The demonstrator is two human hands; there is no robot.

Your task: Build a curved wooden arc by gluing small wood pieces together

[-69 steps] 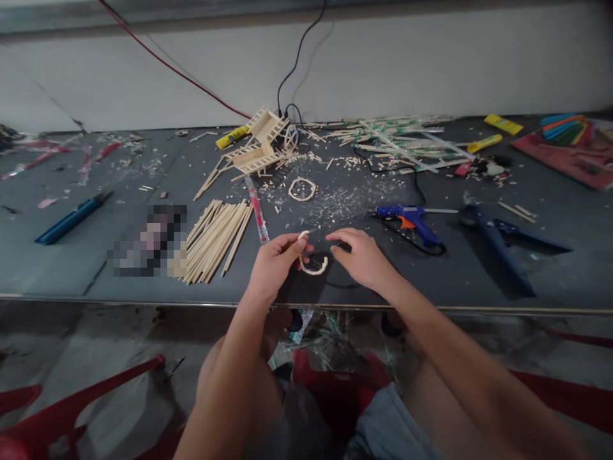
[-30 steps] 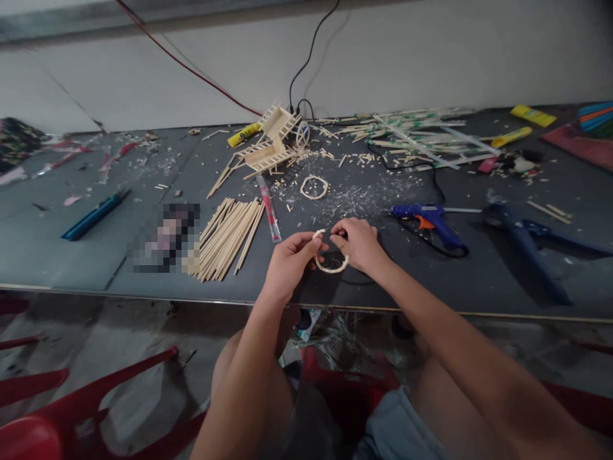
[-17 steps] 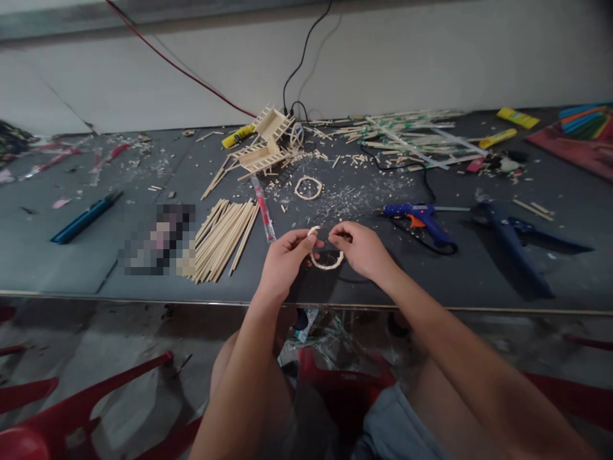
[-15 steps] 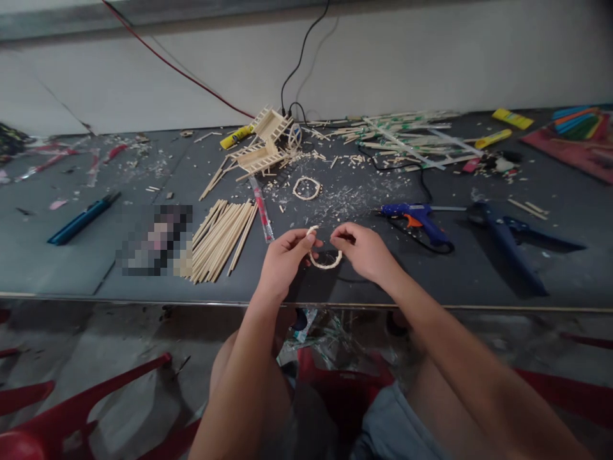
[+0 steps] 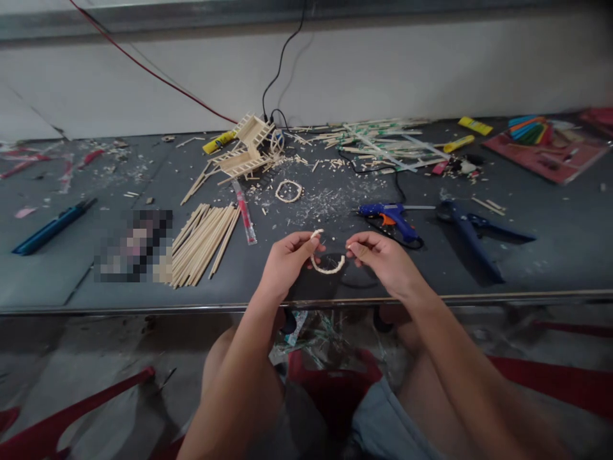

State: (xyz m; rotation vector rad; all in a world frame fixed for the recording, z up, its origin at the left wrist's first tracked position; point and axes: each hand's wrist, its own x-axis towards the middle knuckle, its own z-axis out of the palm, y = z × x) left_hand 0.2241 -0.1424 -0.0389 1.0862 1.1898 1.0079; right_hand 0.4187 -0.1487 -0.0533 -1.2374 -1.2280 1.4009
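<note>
Near the table's front edge, my left hand (image 5: 293,259) pinches a curved, pale ring of short wooden pieces (image 5: 328,270), which has a gap on its upper right. My right hand (image 5: 376,255) is just right of the ring, apart from it, with thumb and forefinger closed on a tiny pale piece too small to make out. A similar ring (image 5: 288,191) lies on the table beyond my hands. The blue glue gun (image 5: 390,216) rests on its side behind my right hand.
Wooden sticks (image 5: 204,246) lie to the left, beside a blurred patch and a blue cutter (image 5: 50,229). A small wooden cart (image 5: 246,153) stands at the back. Blue-handled pliers (image 5: 472,236) lie right. Wrapped sticks (image 5: 373,144), scraps and a red sheet (image 5: 541,156) lie further back.
My right hand has moved right, away from the ring, and its fingers have turned. My left hand still holds the ring. The table view has shifted left.
</note>
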